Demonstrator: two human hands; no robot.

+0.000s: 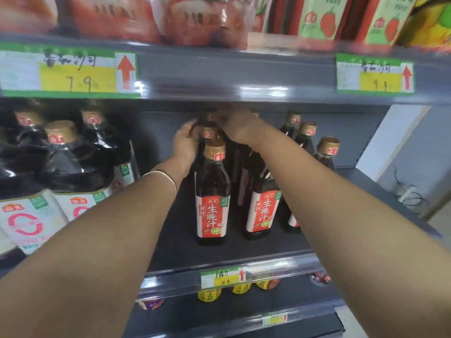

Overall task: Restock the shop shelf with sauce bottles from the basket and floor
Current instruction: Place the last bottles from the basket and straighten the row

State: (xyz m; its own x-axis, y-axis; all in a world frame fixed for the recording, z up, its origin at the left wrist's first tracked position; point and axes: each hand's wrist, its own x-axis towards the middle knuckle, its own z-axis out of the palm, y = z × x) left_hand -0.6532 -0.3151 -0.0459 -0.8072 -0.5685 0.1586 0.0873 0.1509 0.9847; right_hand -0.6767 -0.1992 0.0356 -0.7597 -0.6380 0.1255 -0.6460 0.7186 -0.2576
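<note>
Dark sauce bottles with gold caps and red labels stand in rows on the middle shelf (175, 242). The front bottle (212, 198) is upright, and a second bottle (262, 208) stands to its right. Both my arms reach deep into the shelf behind them. My left hand (184, 142) curls round the neck of a bottle (210, 133) just behind the front one. My right hand (235, 129) grips the top of a bottle at the back, which is mostly hidden under the shelf above. More bottles (327, 152) stand at the right.
Big dark sauce jugs (61, 172) fill the shelf's left side. The upper shelf edge (231, 76) with price tags hangs low over my hands, with red pouches above it. Small jars (210, 295) sit on the lower shelf. Cables lie on the floor at right (410, 193).
</note>
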